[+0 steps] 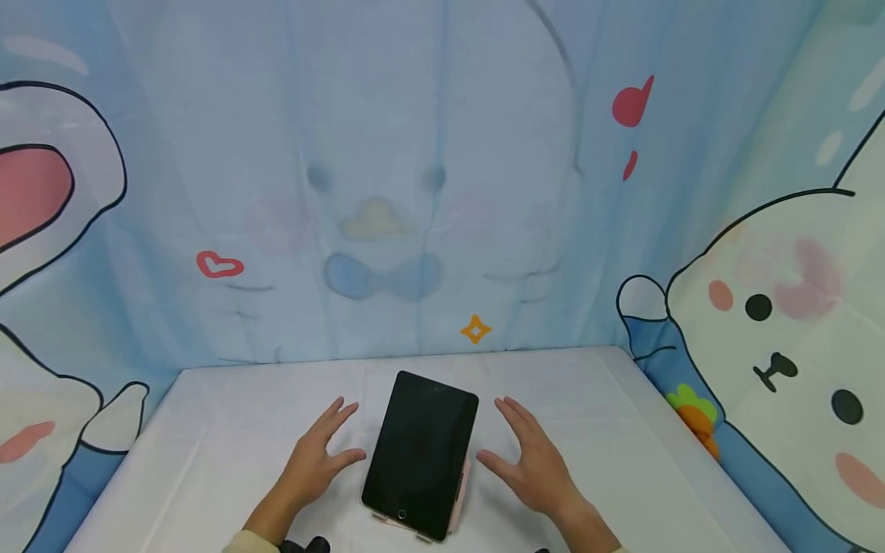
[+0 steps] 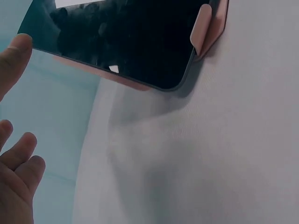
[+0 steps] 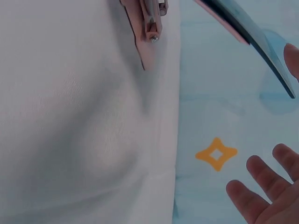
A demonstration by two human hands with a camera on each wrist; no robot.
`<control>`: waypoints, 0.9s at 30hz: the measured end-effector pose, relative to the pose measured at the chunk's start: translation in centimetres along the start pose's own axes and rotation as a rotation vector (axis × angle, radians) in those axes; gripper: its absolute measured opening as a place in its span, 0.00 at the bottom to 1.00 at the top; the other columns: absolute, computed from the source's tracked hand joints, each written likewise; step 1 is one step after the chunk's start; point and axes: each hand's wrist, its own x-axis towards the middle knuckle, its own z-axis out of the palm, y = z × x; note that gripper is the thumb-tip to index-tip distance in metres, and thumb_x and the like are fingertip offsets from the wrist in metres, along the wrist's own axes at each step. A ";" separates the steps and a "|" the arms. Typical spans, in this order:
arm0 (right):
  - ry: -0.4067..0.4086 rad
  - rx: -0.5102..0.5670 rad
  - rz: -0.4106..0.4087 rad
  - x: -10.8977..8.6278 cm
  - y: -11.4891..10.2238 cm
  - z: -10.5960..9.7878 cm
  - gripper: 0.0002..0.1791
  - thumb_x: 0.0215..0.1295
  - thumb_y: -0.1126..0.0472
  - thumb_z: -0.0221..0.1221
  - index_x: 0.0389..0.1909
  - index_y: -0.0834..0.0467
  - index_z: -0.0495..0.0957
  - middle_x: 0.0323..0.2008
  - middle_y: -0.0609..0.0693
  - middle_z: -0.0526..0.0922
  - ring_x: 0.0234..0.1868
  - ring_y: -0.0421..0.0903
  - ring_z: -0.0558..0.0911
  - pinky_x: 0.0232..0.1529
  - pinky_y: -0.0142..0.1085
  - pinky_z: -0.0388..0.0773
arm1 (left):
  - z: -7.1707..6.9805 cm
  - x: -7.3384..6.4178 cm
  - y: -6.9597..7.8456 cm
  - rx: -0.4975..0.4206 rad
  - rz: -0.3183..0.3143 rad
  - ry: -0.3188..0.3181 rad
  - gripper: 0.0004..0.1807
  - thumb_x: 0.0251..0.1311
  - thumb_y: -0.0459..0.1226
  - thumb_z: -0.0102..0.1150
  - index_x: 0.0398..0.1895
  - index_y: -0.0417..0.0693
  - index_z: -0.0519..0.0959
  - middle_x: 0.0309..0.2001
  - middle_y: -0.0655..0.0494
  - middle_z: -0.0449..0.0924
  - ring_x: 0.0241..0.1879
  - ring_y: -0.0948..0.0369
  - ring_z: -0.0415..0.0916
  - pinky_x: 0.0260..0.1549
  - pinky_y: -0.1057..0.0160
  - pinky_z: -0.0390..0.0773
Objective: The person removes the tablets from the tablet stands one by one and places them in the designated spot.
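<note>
A black tablet (image 1: 422,453) leans, tilted, on a pink folding stand (image 1: 459,495) in the middle of the table. In the left wrist view a pink lip of the stand (image 2: 201,29) hooks over the tablet's lower edge. The right wrist view shows the stand's hinged leg (image 3: 145,35) and the tablet edge-on. My left hand (image 1: 313,461) hovers at the tablet's left side, fingers spread and apart from it in the head view. On the other side my right hand (image 1: 535,465) is held likewise, fingers extended, touching nothing.
A white cloth covers the table (image 1: 228,430). Behind it hangs a light blue curtain (image 1: 387,153) with cartoon prints, which also runs down both sides. Small dark objects (image 1: 307,545) show at the bottom edge near the left wrist.
</note>
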 end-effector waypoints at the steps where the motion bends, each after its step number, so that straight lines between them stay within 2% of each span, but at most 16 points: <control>1: 0.009 0.015 -0.011 0.0 -0.1 0.1 0.45 0.58 0.44 0.71 0.73 0.54 0.65 0.72 0.58 0.64 0.69 0.60 0.67 0.59 0.62 0.70 | 0.2 0.1 0.1 -0.031 0.004 -0.004 0.36 0.58 0.38 0.72 0.71 0.48 0.71 0.75 0.42 0.59 0.72 0.41 0.58 0.62 0.39 0.65; 4: 0.014 0.067 -0.021 -0.1 -0.4 0.2 0.44 0.57 0.48 0.73 0.72 0.54 0.66 0.71 0.58 0.65 0.68 0.60 0.68 0.57 0.60 0.73 | 0.7 0.4 0.5 -0.104 0.012 -0.018 0.34 0.59 0.38 0.71 0.69 0.47 0.72 0.73 0.42 0.62 0.69 0.42 0.63 0.61 0.42 0.67; 8: 0.001 0.150 0.008 0.0 -1.1 0.2 0.43 0.56 0.52 0.74 0.71 0.53 0.67 0.70 0.57 0.66 0.64 0.58 0.72 0.53 0.56 0.78 | 1.2 0.8 1.1 -0.157 0.001 -0.035 0.32 0.61 0.39 0.70 0.69 0.49 0.72 0.70 0.44 0.66 0.66 0.43 0.67 0.62 0.41 0.67; 16: -0.025 0.279 0.039 0.0 -2.1 0.5 0.44 0.55 0.54 0.75 0.71 0.52 0.65 0.69 0.58 0.64 0.60 0.57 0.74 0.52 0.53 0.79 | 1.9 1.9 2.1 -0.191 -0.011 -0.067 0.30 0.59 0.38 0.69 0.66 0.49 0.74 0.72 0.41 0.61 0.71 0.40 0.57 0.63 0.31 0.58; 24: -0.078 0.342 0.078 0.0 -2.8 0.9 0.43 0.57 0.57 0.74 0.72 0.49 0.64 0.69 0.55 0.66 0.59 0.54 0.75 0.51 0.49 0.79 | 2.6 2.4 2.3 -0.368 -0.046 -0.194 0.33 0.62 0.35 0.67 0.71 0.47 0.69 0.72 0.40 0.63 0.69 0.38 0.61 0.66 0.36 0.56; 27: -0.096 0.349 0.065 0.0 -2.8 1.1 0.41 0.57 0.56 0.73 0.71 0.50 0.65 0.68 0.57 0.66 0.58 0.55 0.76 0.49 0.47 0.80 | 2.8 2.5 2.5 -0.386 -0.044 -0.212 0.32 0.62 0.34 0.66 0.70 0.46 0.69 0.71 0.39 0.64 0.67 0.37 0.62 0.66 0.36 0.57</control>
